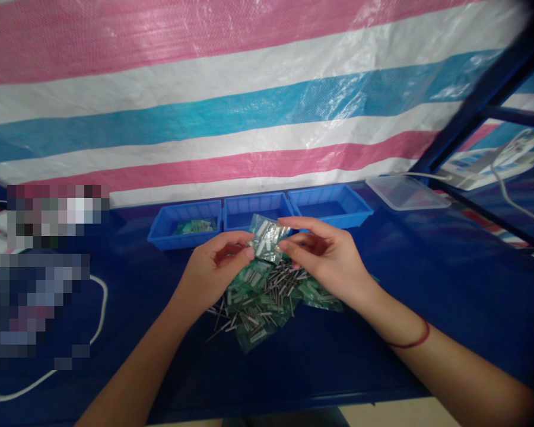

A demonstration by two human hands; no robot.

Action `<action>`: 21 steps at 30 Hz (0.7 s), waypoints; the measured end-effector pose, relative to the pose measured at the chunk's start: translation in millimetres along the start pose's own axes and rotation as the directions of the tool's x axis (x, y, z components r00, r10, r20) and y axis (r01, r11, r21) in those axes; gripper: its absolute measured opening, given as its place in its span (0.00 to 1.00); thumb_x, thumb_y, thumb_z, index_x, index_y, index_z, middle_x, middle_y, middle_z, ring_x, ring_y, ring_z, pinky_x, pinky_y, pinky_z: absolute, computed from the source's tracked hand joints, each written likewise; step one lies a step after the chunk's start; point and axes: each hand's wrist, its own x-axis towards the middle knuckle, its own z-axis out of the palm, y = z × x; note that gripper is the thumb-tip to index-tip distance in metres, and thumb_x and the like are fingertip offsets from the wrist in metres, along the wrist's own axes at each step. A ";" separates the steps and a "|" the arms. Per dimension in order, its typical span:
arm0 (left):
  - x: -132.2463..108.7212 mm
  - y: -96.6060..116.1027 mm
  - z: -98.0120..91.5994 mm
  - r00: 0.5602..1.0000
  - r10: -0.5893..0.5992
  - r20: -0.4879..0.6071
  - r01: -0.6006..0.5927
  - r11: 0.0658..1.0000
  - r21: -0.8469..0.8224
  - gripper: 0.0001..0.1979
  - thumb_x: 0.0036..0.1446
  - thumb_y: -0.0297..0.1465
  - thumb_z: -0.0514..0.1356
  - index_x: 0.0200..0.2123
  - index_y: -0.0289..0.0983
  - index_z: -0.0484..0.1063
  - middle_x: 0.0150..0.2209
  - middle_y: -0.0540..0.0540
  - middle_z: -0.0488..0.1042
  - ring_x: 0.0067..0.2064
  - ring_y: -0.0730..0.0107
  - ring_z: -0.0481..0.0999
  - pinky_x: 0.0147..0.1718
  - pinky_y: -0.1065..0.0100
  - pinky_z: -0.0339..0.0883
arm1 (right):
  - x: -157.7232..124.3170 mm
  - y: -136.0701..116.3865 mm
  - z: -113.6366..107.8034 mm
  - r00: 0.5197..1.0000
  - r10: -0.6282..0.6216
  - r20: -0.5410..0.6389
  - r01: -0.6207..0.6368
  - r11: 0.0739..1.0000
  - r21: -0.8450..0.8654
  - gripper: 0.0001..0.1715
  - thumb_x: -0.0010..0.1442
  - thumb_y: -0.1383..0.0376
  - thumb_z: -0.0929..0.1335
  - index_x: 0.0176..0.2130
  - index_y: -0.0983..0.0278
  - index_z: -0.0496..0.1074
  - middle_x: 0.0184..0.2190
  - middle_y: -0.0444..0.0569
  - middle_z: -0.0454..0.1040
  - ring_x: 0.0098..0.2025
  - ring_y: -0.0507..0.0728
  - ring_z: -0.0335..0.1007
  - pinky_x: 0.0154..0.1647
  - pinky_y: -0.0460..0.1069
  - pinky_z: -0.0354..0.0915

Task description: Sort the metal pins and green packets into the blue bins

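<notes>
Both my hands hold one small clear plastic bag [267, 238] with thin metal pins inside, lifted above the blue table [427, 296]. My left hand [218, 264] pinches its left edge between thumb and fingers. My right hand [323, 255] pinches its right edge, the other fingers curled. Under my hands lies a heap of small green-tinted bags [253, 311] mixed with several loose metal pins [280, 279].
Three blue bins stand in a row behind the heap: the left bin [184, 224] holds some bags, then the middle bin [256, 210] and the right bin [329, 206]. A clear plastic lid [404, 193] lies at the right. A white cable [98, 308] loops at the left. A striped tarp [249, 89] hangs behind.
</notes>
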 end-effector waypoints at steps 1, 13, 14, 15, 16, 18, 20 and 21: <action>0.0 0.0 0.3 1.000 0.005 -0.001 -0.005 1.000 0.007 0.12 0.52 0.33 0.63 0.41 0.37 0.75 0.34 0.47 0.79 0.33 0.69 0.78 0.35 0.67 0.72 | 0.0 -0.3 0.3 1.000 0.008 -0.007 -0.008 1.000 -0.006 0.20 0.50 0.63 0.73 0.45 0.59 0.74 0.27 0.44 0.77 0.25 0.51 0.70 0.19 0.47 0.67; 19.7 -19.8 -46.8 0.866 0.098 -0.490 -0.029 0.989 0.145 0.21 0.52 0.40 0.63 0.47 0.35 0.74 0.39 0.45 0.78 0.39 0.66 0.77 0.44 0.65 0.71 | 9.7 -9.9 -10.6 0.996 0.014 -0.088 -0.015 1.000 -0.011 0.16 0.55 0.61 0.70 0.45 0.62 0.75 0.47 0.54 0.76 0.32 0.55 0.77 0.21 0.48 0.70; 22.3 -24.1 -55.0 0.836 0.125 -0.535 -0.018 0.979 0.201 0.21 0.52 0.40 0.63 0.47 0.36 0.75 0.40 0.45 0.78 0.41 0.65 0.77 0.45 0.64 0.70 | 10.3 -10.3 -12.2 0.996 0.011 -0.093 -0.013 1.000 -0.018 0.15 0.56 0.61 0.70 0.44 0.62 0.75 0.46 0.53 0.76 0.32 0.55 0.76 0.22 0.48 0.69; 24.5 -28.1 -62.4 0.805 0.145 -0.575 -0.003 0.971 0.240 0.20 0.53 0.40 0.62 0.46 0.36 0.75 0.41 0.44 0.78 0.42 0.64 0.77 0.46 0.64 0.69 | 10.6 -10.7 -13.3 0.995 0.006 -0.097 -0.008 1.000 -0.025 0.14 0.56 0.61 0.69 0.43 0.61 0.75 0.45 0.53 0.77 0.31 0.54 0.76 0.22 0.48 0.69; 26.2 -31.6 -68.7 0.791 0.156 -0.592 0.013 0.963 0.270 0.20 0.53 0.40 0.61 0.47 0.36 0.75 0.41 0.44 0.78 0.42 0.64 0.76 0.46 0.64 0.69 | 10.7 -11.1 -14.1 0.995 0.000 -0.100 -0.003 0.999 -0.032 0.13 0.57 0.60 0.69 0.43 0.61 0.75 0.44 0.52 0.77 0.31 0.54 0.75 0.22 0.48 0.69; 28.3 -36.9 -77.1 0.790 0.162 -0.591 0.070 0.934 0.350 0.21 0.54 0.41 0.60 0.47 0.36 0.75 0.41 0.44 0.78 0.41 0.62 0.76 0.45 0.62 0.69 | 10.3 -12.0 -14.9 0.994 -0.004 -0.105 -0.001 0.999 -0.048 0.12 0.57 0.61 0.68 0.41 0.61 0.75 0.42 0.50 0.77 0.30 0.53 0.74 0.22 0.48 0.68; 29.3 -39.8 -80.3 0.817 0.139 -0.560 0.176 0.864 0.471 0.20 0.55 0.40 0.58 0.47 0.37 0.76 0.41 0.43 0.78 0.43 0.59 0.75 0.47 0.58 0.67 | 10.0 -12.6 -15.2 0.994 -0.005 -0.108 -0.002 0.998 -0.066 0.11 0.57 0.61 0.68 0.40 0.61 0.76 0.40 0.50 0.77 0.29 0.53 0.73 0.21 0.48 0.67; 29.5 -40.6 -80.2 0.829 0.117 -0.546 0.241 0.807 0.540 0.19 0.55 0.40 0.57 0.46 0.38 0.76 0.43 0.43 0.77 0.45 0.56 0.74 0.49 0.55 0.65 | 10.0 -12.8 -15.3 0.994 -0.008 -0.108 -0.001 0.997 -0.078 0.11 0.57 0.61 0.68 0.39 0.61 0.76 0.39 0.50 0.77 0.28 0.53 0.73 0.20 0.47 0.66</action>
